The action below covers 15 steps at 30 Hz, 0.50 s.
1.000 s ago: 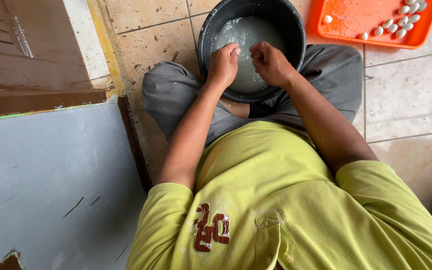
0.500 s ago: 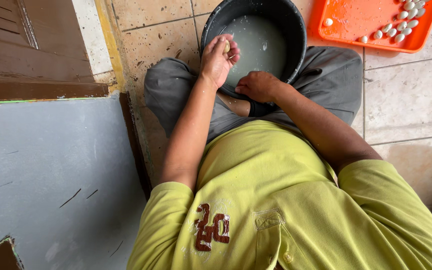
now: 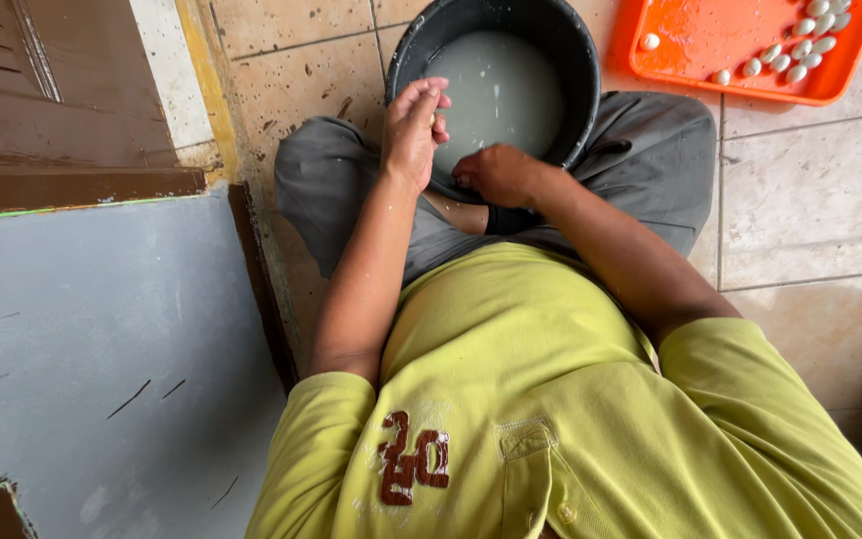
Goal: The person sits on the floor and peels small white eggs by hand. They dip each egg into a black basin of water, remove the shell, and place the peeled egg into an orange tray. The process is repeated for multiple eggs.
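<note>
Over black basin [image 3: 581, 60], left hand [image 3: 413, 128] pinches something.

A single head-worn camera looks steeply down the person's own chest and lap toward the tiled floor [image 3: 810, 230]. It sits close, so the yellow-green shirt [image 3: 551, 399] fills the near half. The black basin [image 3: 496, 85] lies far centre, the orange tray [image 3: 740, 45] far right.
</note>
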Available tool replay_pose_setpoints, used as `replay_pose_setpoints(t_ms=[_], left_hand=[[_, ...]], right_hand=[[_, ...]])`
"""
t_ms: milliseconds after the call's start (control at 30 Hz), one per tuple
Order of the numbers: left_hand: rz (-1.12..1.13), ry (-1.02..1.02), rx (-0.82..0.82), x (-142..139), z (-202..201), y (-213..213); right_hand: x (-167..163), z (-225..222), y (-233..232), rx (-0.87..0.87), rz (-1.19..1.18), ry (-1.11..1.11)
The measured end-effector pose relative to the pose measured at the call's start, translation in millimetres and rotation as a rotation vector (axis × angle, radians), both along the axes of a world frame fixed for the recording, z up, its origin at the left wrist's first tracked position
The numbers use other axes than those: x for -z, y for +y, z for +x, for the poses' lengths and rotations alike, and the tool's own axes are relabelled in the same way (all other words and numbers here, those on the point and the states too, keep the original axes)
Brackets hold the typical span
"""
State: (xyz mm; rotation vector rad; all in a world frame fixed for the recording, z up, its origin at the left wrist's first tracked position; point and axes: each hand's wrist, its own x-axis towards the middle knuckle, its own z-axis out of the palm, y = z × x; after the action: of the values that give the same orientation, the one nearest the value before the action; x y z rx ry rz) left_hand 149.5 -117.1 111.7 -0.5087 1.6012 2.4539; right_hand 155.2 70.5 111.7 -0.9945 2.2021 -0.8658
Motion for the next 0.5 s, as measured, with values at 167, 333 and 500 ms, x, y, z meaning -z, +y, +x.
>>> replay_pose_setpoints(t_ms=[167, 333, 500], left_hand=[[-0.324, 0.046, -0.015, 4.6, -4.0, 16.4], [-0.507, 0.196, 0.072, -12.8, -15.2, 31.6], [-0.643, 0.343, 0.145, -44.7, -29.0, 58.8]], right_hand=[[6.4, -18.5, 21.5, -0.039, 0.002, -0.014], [-16.3, -55.2, 50.3, 0.595, -0.617, -0.480], [-47.2, -68.6, 54.7, 0.751, -0.899, -0.597]])
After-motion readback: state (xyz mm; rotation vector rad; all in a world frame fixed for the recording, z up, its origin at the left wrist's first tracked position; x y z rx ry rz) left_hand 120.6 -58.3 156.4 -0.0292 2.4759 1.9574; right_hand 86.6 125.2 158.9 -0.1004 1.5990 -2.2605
